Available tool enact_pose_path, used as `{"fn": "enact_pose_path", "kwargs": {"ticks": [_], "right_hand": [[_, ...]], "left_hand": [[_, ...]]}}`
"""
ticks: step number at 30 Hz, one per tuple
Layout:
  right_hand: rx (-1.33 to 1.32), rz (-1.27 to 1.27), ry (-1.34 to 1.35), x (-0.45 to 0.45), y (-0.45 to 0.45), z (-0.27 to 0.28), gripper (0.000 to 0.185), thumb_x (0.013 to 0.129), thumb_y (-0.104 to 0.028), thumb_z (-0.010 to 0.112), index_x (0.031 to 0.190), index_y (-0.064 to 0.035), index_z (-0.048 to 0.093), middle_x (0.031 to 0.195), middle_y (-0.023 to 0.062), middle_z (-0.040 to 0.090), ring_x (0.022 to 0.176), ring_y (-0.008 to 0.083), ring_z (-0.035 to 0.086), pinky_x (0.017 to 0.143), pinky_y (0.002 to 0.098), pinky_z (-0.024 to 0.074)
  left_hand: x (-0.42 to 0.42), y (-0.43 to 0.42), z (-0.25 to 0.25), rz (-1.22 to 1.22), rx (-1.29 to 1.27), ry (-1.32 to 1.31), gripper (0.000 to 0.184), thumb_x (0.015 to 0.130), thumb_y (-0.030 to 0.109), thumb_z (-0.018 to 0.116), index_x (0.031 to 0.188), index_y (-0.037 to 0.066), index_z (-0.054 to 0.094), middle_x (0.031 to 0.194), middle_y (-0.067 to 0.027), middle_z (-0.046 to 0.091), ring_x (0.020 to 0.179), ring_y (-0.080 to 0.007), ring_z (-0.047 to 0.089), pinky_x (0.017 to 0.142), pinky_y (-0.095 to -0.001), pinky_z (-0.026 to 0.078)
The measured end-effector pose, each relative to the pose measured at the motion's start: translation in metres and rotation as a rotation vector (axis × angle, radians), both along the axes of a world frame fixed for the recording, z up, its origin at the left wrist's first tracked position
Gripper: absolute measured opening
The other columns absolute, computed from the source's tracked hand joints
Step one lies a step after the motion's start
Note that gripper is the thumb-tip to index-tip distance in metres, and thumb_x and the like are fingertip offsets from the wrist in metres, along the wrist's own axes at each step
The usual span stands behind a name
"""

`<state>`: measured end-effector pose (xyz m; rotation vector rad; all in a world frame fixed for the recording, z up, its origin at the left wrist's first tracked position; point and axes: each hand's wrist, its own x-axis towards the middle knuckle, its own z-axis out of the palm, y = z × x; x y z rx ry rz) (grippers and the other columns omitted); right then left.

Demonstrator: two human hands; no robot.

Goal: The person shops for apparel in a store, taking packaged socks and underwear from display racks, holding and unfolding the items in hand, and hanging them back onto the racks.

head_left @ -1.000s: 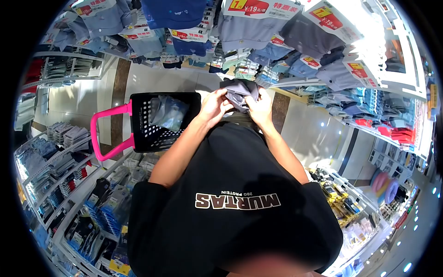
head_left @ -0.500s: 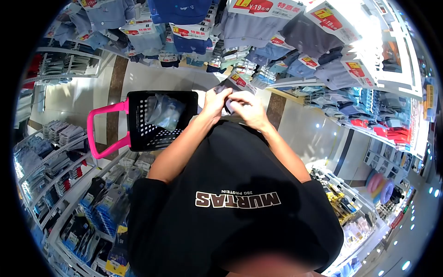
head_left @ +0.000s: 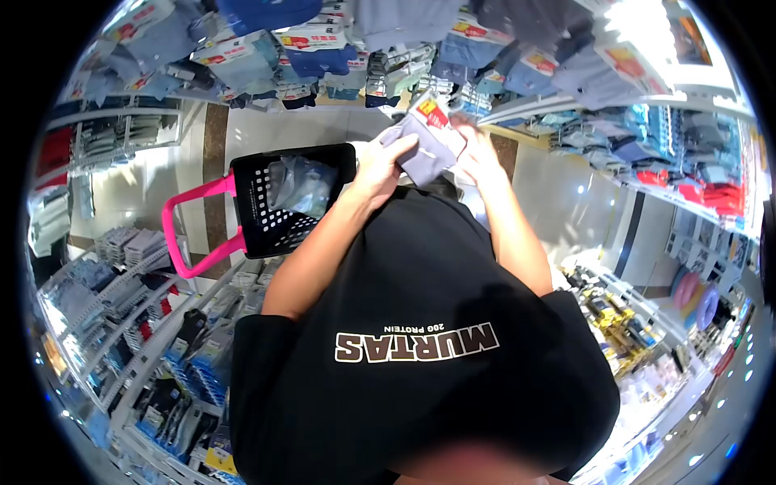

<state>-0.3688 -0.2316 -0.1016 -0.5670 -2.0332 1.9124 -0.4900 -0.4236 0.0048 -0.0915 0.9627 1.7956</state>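
Note:
My left hand (head_left: 380, 166) is closed on a folded grey-purple garment (head_left: 426, 153), its thumb lying across the cloth. A white card with a red and yellow price label (head_left: 432, 111) is fixed at the garment's top. My right hand (head_left: 482, 158) is at the card's right edge; its fingers are smeared by motion, so I cannot see whether they grip the card. To the left of my left arm stands a black shopping basket (head_left: 263, 230) with a pink handle (head_left: 171, 230). Inside it lies a clear plastic bag (head_left: 301, 186) with bluish contents.
Grey and blue garments with price cards (head_left: 315, 40) hang on racks ahead. More packed clothes (head_left: 622, 137) hang at the right. Low shelves of packaged goods stand behind me, left (head_left: 190, 356) and right (head_left: 618, 323). Pale tiled floor (head_left: 541, 202) has dark strips.
The garment has been turned and raised, so its cloth and price label face me. My right hand has moved right, away from my left. The view has shifted slightly.

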Motion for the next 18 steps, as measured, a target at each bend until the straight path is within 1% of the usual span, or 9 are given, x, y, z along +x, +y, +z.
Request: {"fn": "enact_pose_path", "kwargs": {"ticks": [2, 3, 7, 9, 10, 13, 14, 17, 18], "right_hand": [[-0.619, -0.29, 0.092, -0.014, 0.013, 0.013, 0.034, 0.088, -0.014, 0.069, 0.114, 0.0054, 0.059, 0.116, 0.0156, 0.06, 0.094, 0.0231, 0.066, 0.08, 0.0302, 0.0551], [-0.87, -0.423, 0.095, -0.023, 0.014, 0.068, 0.032, 0.086, -0.01, 0.071, 0.112, 0.005, 0.06, 0.115, 0.0171, 0.061, 0.093, 0.0236, 0.066, 0.078, 0.0297, 0.056], [-0.403, -0.42, 0.114, -0.045, 0.073, 0.068, 0.029, 0.079, -0.007, 0.078, 0.104, 0.0013, 0.066, 0.102, 0.0149, 0.066, 0.086, 0.0214, 0.066, 0.075, 0.029, 0.0559], [-0.271, -0.43, 0.086, -0.055, 0.091, 0.084, 0.029, 0.081, -0.01, 0.076, 0.108, -0.0018, 0.067, 0.106, 0.0114, 0.066, 0.089, 0.0218, 0.065, 0.081, 0.0315, 0.0544], [-0.155, -0.456, 0.158, -0.064, 0.109, 0.062, 0.023, 0.082, -0.018, 0.076, 0.097, -0.0017, 0.071, 0.097, 0.0108, 0.069, 0.083, 0.0187, 0.064, 0.076, 0.0305, 0.0518], [0.04, -0.599, 0.041, -0.085, 0.142, 0.049, 0.053, 0.084, -0.039, 0.072, 0.126, -0.0087, 0.057, 0.124, 0.0156, 0.058, 0.103, 0.018, 0.058, 0.085, 0.0321, 0.0469], [0.24, -0.692, -0.03, -0.088, 0.142, 0.057, 0.049, 0.085, -0.036, 0.07, 0.121, -0.0039, 0.06, 0.105, 0.0136, 0.066, 0.092, 0.0217, 0.062, 0.08, 0.034, 0.048], [0.037, -0.55, 0.134, -0.097, 0.132, 0.081, 0.04, 0.086, -0.035, 0.068, 0.107, -0.0006, 0.066, 0.092, 0.0135, 0.069, 0.086, 0.0233, 0.064, 0.079, 0.0349, 0.0484], [0.25, -0.604, 0.051, -0.1, 0.128, 0.091, 0.037, 0.087, -0.034, 0.066, 0.097, 0.0013, 0.069, 0.087, 0.0118, 0.07, 0.083, 0.0248, 0.066, 0.078, 0.0342, 0.0488]], "left_hand": [[-0.003, -0.006, -0.01, -0.028, -0.096, 0.087, 0.04, 0.087, 0.009, 0.068, 0.124, 0.001, 0.055, 0.11, -0.0073, 0.065, 0.099, -0.0158, 0.063, 0.087, -0.0319, 0.051], [-0.006, -0.009, -0.022, -0.048, -0.159, 0.148, 0.042, 0.088, 0.009, 0.067, 0.126, 0.0, 0.052, 0.112, -0.0094, 0.064, 0.1, -0.0183, 0.063, 0.087, -0.0317, 0.051], [-0.007, -0.01, -0.023, -0.023, -0.239, 0.169, 0.048, 0.087, 0.013, 0.071, 0.126, -0.003, 0.049, 0.119, -0.0138, 0.061, 0.099, -0.0203, 0.065, 0.081, -0.0292, 0.052], [-0.003, -0.009, -0.02, -0.062, -0.277, 0.183, 0.044, 0.089, 0.015, 0.07, 0.124, -0.002, 0.051, 0.118, -0.0131, 0.063, 0.098, -0.0211, 0.066, 0.081, -0.03, 0.052], [-0.002, -0.009, -0.022, -0.099, -0.257, 0.173, 0.042, 0.089, 0.015, 0.07, 0.123, -0.001, 0.052, 0.117, -0.0128, 0.064, 0.097, -0.0217, 0.066, 0.081, -0.0299, 0.052], [0.001, -0.009, -0.019, -0.169, -0.222, 0.144, 0.035, 0.091, 0.015, 0.067, 0.119, -0.001, 0.054, 0.111, -0.0113, 0.067, 0.091, -0.0215, 0.068, 0.079, -0.0308, 0.053], [0.002, -0.01, -0.019, -0.183, -0.23, 0.142, 0.034, 0.091, 0.016, 0.067, 0.118, 0.0, 0.055, 0.109, -0.0112, 0.067, 0.09, -0.0213, 0.068, 0.078, -0.0316, 0.053], [0.003, -0.009, -0.021, -0.206, -0.23, 0.135, 0.033, 0.091, 0.019, 0.068, 0.115, 0.001, 0.057, 0.104, -0.0105, 0.068, 0.088, -0.0212, 0.068, 0.078, -0.0332, 0.053], [0.002, -0.009, -0.022, -0.205, -0.226, 0.135, 0.033, 0.091, 0.02, 0.068, 0.115, 0.001, 0.057, 0.102, -0.0102, 0.069, 0.088, -0.0213, 0.068, 0.078, -0.0337, 0.053]]}}
